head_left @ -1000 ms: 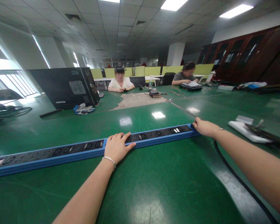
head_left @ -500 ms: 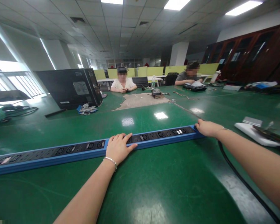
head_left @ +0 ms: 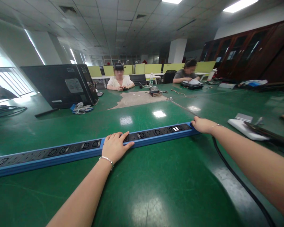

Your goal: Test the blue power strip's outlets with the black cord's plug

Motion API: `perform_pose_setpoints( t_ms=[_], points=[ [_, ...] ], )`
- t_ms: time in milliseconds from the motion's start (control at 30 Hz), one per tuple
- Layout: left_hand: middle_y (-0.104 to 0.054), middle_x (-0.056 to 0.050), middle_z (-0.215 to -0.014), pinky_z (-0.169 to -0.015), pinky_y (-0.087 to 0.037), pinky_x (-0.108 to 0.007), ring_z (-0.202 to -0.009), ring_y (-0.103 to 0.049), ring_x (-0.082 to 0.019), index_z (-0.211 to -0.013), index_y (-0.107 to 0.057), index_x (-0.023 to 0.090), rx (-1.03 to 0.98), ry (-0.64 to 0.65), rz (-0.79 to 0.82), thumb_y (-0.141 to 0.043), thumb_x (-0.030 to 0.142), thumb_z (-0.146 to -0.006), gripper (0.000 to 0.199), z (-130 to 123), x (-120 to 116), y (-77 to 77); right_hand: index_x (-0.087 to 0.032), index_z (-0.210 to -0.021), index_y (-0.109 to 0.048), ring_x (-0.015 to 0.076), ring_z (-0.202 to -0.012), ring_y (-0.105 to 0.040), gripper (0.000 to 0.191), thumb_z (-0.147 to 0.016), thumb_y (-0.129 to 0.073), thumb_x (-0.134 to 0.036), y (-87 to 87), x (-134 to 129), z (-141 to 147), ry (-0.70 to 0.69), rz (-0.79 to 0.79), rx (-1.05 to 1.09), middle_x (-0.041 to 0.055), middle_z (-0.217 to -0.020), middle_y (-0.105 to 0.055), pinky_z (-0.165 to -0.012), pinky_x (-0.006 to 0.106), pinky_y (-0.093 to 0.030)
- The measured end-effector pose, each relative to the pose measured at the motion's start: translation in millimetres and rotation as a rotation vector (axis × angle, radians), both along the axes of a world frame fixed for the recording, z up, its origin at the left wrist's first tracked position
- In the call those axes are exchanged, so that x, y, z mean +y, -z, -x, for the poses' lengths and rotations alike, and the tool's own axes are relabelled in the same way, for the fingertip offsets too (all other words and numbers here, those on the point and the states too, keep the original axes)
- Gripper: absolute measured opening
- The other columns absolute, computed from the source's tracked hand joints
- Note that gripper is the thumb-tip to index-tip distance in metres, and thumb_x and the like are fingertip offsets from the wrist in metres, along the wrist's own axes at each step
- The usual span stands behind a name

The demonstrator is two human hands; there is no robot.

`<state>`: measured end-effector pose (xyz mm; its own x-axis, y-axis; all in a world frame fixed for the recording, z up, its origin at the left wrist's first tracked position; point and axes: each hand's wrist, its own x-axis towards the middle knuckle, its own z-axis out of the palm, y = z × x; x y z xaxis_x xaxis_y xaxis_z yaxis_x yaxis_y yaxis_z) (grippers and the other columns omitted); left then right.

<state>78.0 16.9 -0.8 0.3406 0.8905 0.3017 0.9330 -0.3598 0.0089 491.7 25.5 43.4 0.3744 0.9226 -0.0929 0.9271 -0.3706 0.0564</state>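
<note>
A long blue power strip [head_left: 149,138] with a row of black sockets lies across the green table, running out of view at the left. My left hand [head_left: 115,145] is laid over its middle, fingers across the top and thumb along the near edge, gripping it. At the strip's right end, my right hand [head_left: 202,125] is closed around the corner; some of its fingertips are hidden. A black cable [head_left: 236,176] runs from beneath my right wrist toward the lower right.
A black computer case [head_left: 61,85] stands at the left behind work gloves [head_left: 81,108]. Two people [head_left: 120,82] sit across the green table [head_left: 142,176]. A white object [head_left: 247,130] lies at the right. A water bottle [head_left: 151,80] stands at the far side.
The view has turned slightly to the right, so everything sits further left. Both hands keep their places on the power strip. Part of another person's hand now shows at the right edge.
</note>
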Motion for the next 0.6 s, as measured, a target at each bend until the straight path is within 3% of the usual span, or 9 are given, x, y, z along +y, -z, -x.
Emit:
perform_pose_setpoints(
  t_ms=[600],
  points=[
    [-0.058, -0.006, -0.122, -0.093, -0.034, -0.039, -0.111, -0.051, -0.024, -0.130, -0.045, 0.033, 0.035, 0.017, -0.007, -0.033, 0.063, -0.084, 0.057, 0.8, 0.6, 0.2, -0.011, -0.108, -0.049, 0.0271, -0.092, -0.062, 0.044, -0.091, -0.021, -0.039, 5.4, -5.4, -0.2, 0.037, -0.039, -0.006, 0.0212, -0.101, -0.063, -0.081, 0.038, -0.043]
  ],
)
